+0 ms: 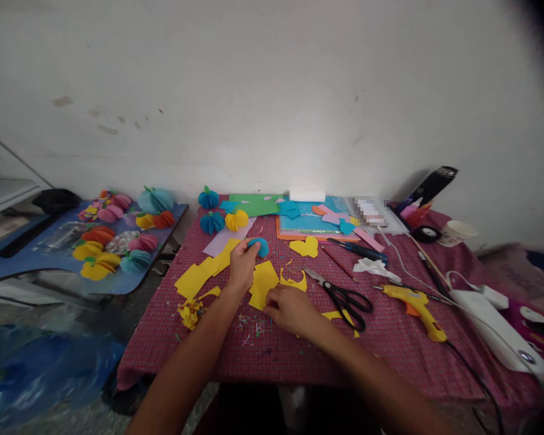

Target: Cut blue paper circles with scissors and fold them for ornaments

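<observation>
My left hand (242,266) grips a small blue folded-paper ball (259,245) just above the red checked tablecloth (390,338). Lower and to the right, my right hand (290,309) rests on the cloth with its fingers pinching the edge of a yellow paper piece (263,284). More yellow paper offcuts (199,275) lie left of my hands, with a pile of yellow scraps (189,313) near the table's left edge. Black-handled scissors (344,296) lie just right of my right hand.
A yellow glue gun (419,302) and a white power strip (498,329) lie at the right. Finished paper balls (217,219), coloured sheets (299,214), a paper cup (456,232) and a tape roll (427,234) stand at the back. A blue side table (27,260) holds several paper balls.
</observation>
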Demonstrator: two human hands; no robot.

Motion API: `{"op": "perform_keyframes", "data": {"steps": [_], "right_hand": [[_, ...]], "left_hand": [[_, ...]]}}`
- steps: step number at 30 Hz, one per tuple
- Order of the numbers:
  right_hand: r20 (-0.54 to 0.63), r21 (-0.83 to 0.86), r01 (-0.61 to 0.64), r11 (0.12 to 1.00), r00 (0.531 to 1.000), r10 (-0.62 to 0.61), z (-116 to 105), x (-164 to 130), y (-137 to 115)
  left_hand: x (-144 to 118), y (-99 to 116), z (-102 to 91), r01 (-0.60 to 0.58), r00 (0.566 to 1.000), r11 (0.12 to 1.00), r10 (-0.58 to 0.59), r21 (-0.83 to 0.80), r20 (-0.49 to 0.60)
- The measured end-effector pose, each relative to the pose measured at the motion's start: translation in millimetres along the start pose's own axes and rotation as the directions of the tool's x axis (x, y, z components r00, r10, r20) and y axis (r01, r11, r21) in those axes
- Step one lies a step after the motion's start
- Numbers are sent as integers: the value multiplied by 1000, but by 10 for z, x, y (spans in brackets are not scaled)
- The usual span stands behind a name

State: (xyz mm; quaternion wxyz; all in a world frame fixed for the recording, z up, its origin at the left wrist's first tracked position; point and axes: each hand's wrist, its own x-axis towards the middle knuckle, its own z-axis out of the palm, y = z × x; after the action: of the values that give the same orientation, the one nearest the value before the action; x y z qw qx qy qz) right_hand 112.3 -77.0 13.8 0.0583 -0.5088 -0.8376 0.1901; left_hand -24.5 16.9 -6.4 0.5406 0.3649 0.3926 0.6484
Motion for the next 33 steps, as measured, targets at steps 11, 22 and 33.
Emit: {"op": "perform_keyframes", "data": {"steps": [11, 22, 33], "right_hand": [[-30, 4, -174, 985, 984, 174, 70, 74, 4], [-58, 494, -103, 863, 987, 151, -115, 69, 235], [-227, 870, -32, 492, 860, 457, -202, 232, 731]], "left_hand": [[-17, 14, -4, 46, 998, 999, -47, 27, 31], [-21, 30, -13, 73, 997, 997, -74, 28, 29], [-48, 7, 42, 138, 989, 990, -136, -24, 56]]}}
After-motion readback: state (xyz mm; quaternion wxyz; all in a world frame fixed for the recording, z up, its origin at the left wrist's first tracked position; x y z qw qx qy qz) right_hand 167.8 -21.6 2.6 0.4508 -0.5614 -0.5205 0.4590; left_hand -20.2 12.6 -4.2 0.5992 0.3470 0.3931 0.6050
